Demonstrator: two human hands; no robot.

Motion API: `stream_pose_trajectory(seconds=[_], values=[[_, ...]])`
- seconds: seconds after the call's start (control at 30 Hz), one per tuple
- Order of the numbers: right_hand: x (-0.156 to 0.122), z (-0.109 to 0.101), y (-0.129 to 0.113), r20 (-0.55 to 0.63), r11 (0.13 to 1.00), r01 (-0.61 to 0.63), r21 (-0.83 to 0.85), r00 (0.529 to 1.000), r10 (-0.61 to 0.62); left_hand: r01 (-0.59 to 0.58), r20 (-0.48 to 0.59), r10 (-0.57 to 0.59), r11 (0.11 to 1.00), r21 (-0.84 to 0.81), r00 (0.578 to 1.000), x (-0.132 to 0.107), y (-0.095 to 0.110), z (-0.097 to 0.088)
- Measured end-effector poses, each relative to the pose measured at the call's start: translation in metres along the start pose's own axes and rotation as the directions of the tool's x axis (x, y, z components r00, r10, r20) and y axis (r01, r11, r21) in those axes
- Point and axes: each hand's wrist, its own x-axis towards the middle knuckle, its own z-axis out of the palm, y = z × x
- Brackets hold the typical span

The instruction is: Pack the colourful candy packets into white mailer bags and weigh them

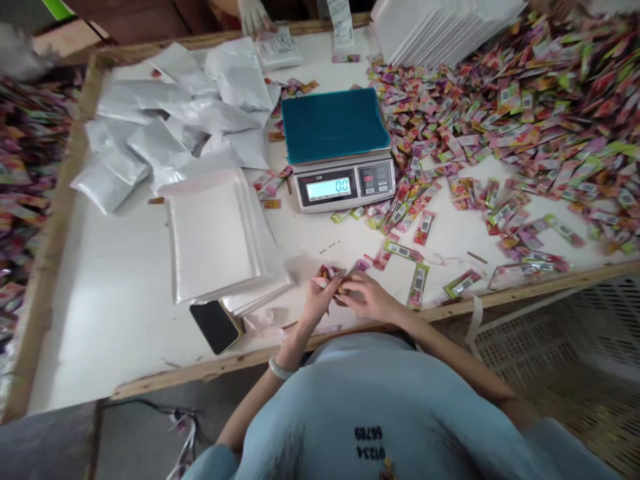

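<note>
My left hand (317, 298) and my right hand (369, 296) meet at the near edge of the white table (120, 287). Both are closed round a small bunch of colourful sachets (334, 275) held between them. More loose sachets (418, 283) lie just right of my right hand. A digital scale (339, 148) with a blue-covered pan stands beyond my hands, and its display reads 0.0. A stack of white flat bags (210, 233) lies to the left of my hands.
A black phone (215, 325) lies near the front edge. Filled silver-white pouches (165, 120) are piled at the back left. A big heap of sachets (540, 113) covers the right side. White envelopes (440, 27) are stacked at the back. Another person's gloved hand (254, 16) rests at the far edge.
</note>
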Motion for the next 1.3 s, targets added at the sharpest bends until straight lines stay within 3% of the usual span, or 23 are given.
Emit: stream_pose_trajectory(seconds=[0.07,0.13,0.23,0.3,0.37,0.43,0.5,0.57,0.6,0.67,0.73,0.8,0.83,0.9,0.97,1.07,1.2,1.3], values=[[0.000,-0.010,0.017,0.077,0.978,0.117,-0.170,0.991,-0.105,0.014,-0.069,-0.018,0.998,-0.059,0.997,-0.010,-0.001,-0.010],[0.001,-0.017,0.032,0.111,0.932,0.158,-0.327,0.986,-0.128,-0.006,-0.123,-0.001,0.998,-0.058,0.992,-0.018,0.000,-0.023],[0.005,-0.014,0.026,0.109,0.911,0.097,-0.400,0.992,-0.058,0.015,-0.165,-0.035,0.993,-0.117,0.986,-0.024,-0.001,-0.031],[0.008,-0.006,0.006,0.074,0.928,0.005,-0.374,0.997,0.024,0.057,-0.119,-0.074,0.987,-0.147,0.990,-0.024,-0.003,-0.022],[0.008,-0.003,-0.012,0.094,0.950,0.031,-0.312,0.996,-0.002,0.107,-0.056,-0.117,0.983,-0.152,0.992,-0.020,-0.004,-0.008],[0.003,-0.012,-0.013,0.075,0.960,0.069,-0.272,0.996,-0.050,0.130,-0.035,-0.137,0.978,-0.161,0.990,-0.014,-0.003,0.004],[-0.006,-0.034,0.009,-0.072,0.939,-0.100,-0.330,0.994,0.080,0.099,-0.036,-0.108,0.976,-0.194,0.993,-0.009,0.001,0.010],[-0.015,-0.062,0.044,-0.226,0.828,-0.367,-0.423,0.928,0.296,0.059,0.000,-0.060,0.975,-0.214,0.998,-0.007,0.006,0.009],[-0.018,-0.074,0.061,-0.241,0.776,-0.420,-0.470,0.907,0.344,0.045,0.024,-0.041,0.976,-0.211,0.999,-0.006,0.009,0.008],[-0.019,-0.092,0.088,-0.153,0.761,-0.311,-0.569,0.949,0.274,0.036,0.066,-0.024,0.981,-0.193,0.998,-0.007,0.012,0.005],[-0.014,-0.097,0.100,0.021,0.790,-0.020,-0.613,0.999,0.042,0.033,0.081,-0.018,0.983,-0.182,0.997,-0.009,0.014,0.006],[-0.001,-0.094,0.100,0.171,0.777,0.222,-0.589,0.974,-0.149,0.032,0.086,-0.017,0.984,-0.173,0.996,-0.011,0.013,0.010],[0.006,-0.091,0.099,0.215,0.774,0.276,-0.570,0.959,-0.184,0.041,0.102,-0.025,0.986,-0.163,0.994,-0.012,0.013,0.012],[0.016,-0.086,0.098,0.228,0.802,0.253,-0.541,0.962,-0.149,0.089,0.159,-0.069,0.989,-0.119,0.985,-0.015,0.011,0.017],[0.016,-0.086,0.100,0.171,0.855,0.128,-0.503,0.984,-0.047,0.156,0.240,-0.140,0.987,-0.050,0.961,-0.016,0.008,0.021],[-0.010,-0.095,0.108,0.112,0.915,0.015,-0.404,0.993,0.033,0.206,0.314,-0.198,0.978,0.008,0.928,-0.015,0.006,0.027],[-0.069,-0.112,0.116,0.272,0.872,0.144,-0.467,0.962,-0.013,0.194,0.329,-0.181,0.981,-0.006,0.927,-0.010,0.003,0.033],[-0.094,-0.115,0.121,0.399,0.793,0.253,-0.554,0.917,-0.014,0.194,0.353,-0.182,0.981,0.000,0.918,-0.009,0.002,0.036]])
